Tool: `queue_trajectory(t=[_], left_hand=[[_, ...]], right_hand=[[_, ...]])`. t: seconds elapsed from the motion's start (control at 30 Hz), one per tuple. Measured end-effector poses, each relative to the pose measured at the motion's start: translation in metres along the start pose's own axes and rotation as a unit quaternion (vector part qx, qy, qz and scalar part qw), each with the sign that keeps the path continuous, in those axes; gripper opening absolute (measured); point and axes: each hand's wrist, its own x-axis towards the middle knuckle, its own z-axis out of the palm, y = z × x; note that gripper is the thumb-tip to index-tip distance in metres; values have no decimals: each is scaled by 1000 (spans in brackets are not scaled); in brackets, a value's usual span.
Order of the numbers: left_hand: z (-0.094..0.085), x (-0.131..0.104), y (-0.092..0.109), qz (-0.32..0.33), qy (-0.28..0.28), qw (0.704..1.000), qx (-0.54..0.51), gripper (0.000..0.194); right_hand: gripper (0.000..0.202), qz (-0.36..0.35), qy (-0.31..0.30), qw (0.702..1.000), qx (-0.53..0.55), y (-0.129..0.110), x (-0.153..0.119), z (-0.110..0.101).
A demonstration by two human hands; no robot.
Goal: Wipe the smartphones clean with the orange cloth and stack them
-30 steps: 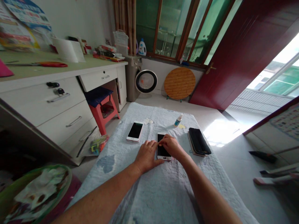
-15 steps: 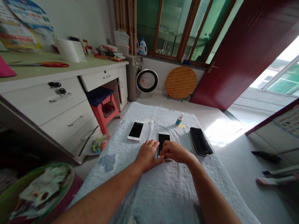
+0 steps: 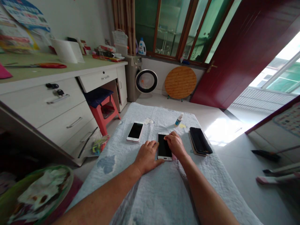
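Observation:
A white-framed smartphone (image 3: 164, 150) with a dark screen lies flat on the cloth in front of me. My left hand (image 3: 147, 156) holds it along its left edge, with the thumb at the lower left corner. Over the upper right of the screen, my right hand (image 3: 175, 144) is closed in a pinch. A small orange-tinted bit shows at those fingertips, too small to name. To the left lies a second white smartphone (image 3: 135, 131). A small spray bottle (image 3: 178, 120) stands behind the held phone. On the right, a black phone (image 3: 200, 140) rests on a stack of flat devices.
Pale blue cloth (image 3: 150, 118) covers the table. A bin with crumpled tissue (image 3: 39, 187) stands at the lower left. Beyond it are a white drawer desk (image 3: 63, 109) and a red stool (image 3: 103, 112). An open washing machine (image 3: 132, 78) is at the back.
My right hand has moved up the phone from the lower screen to its upper right, uncovering the bottom of the phone. The left hand stays in place.

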Motion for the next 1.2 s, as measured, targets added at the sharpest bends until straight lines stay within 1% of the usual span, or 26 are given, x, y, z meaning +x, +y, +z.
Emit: queue_trajectory(t=[0.07, 0.2, 0.3, 0.4, 0.5, 0.67, 0.73, 0.83, 0.9, 0.97, 1.03, 1.1, 1.13, 1.2], left_hand=[[0, 0, 0, 0, 0, 1000, 1, 67], [2, -1, 0, -1, 10, 1000, -1, 66], [6, -1, -2, -4, 18, 1000, -5, 72], [10, -2, -4, 0, 23, 1000, -8, 76], [10, -2, -5, 2, 26, 1000, -15, 71], [10, -2, -5, -2, 32, 999, -27, 67], [11, -1, -6, -2, 32, 999, -29, 66], [11, -1, -6, -1, 33, 999, -30, 64], [10, -1, -6, -1, 29, 999, -33, 65], [7, -1, -5, 0, 23, 999, -37, 66], [4, -1, -4, -2, 18, 999, -41, 63], [2, -1, -3, -3, 17, 999, -45, 60], [2, -1, -3, -4, 17, 999, -47, 60], [3, -1, -4, -5, 18, 999, -50, 60]], right_hand=[[23, -9, -25, 1000, 6, -2, 0, -4], [24, -41, -99, 994, 19, -12, -4, -17], [25, -52, -144, 988, 19, -21, -8, -25], [25, -66, -177, 982, 25, -30, -13, -29], [24, -85, -196, 976, 39, -36, -18, -32], [22, -128, -279, 948, 78, -45, -22, -37], [21, -134, -294, 942, 85, -47, -22, -39], [21, -125, -283, 947, 90, -46, -22, -37], [22, -115, -255, 956, 93, -42, -21, -32], [24, -100, -211, 968, 88, -38, -19, -26], [25, -86, -159, 981, 73, -33, -17, -19], [25, -79, -121, 988, 57, -30, -16, -13], [26, -79, -112, 989, 52, -29, -16, -11], [26, -84, -114, 989, 49, -29, -16, -10]])
